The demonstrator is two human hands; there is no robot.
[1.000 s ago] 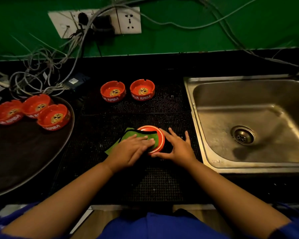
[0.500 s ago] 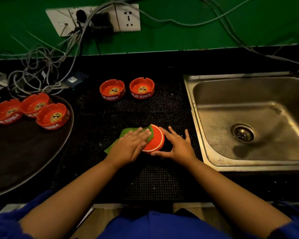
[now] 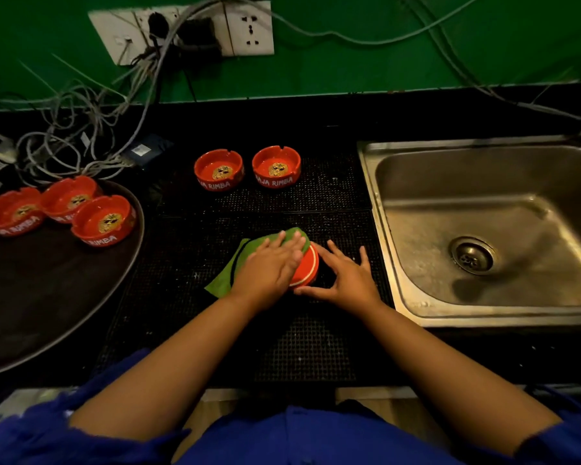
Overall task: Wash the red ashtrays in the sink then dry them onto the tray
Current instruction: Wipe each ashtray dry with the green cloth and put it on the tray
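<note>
An upside-down red ashtray (image 3: 306,271) lies on the black mat (image 3: 302,350) in the middle of the counter. My left hand (image 3: 269,268) presses a green cloth (image 3: 230,276) flat on its base and covers most of it. My right hand (image 3: 344,278) steadies the ashtray's right side with thumb and fingers spread. Two red ashtrays (image 3: 218,169) (image 3: 276,166) stand upright farther back on the mat. Three more ashtrays (image 3: 103,220) (image 3: 69,198) (image 3: 12,211) sit on the dark round tray (image 3: 47,297) at the left. The steel sink (image 3: 490,229) is at the right.
A tangle of grey cables (image 3: 74,129) hangs from the wall sockets (image 3: 185,30) and lies on the counter behind the tray. The green wall runs along the back. The sink's basin holds nothing but its drain (image 3: 472,255).
My left hand has slid the green cloth forward and to the right over the ashtray's base, covering more of it. My right hand has stayed at the ashtray's side.
</note>
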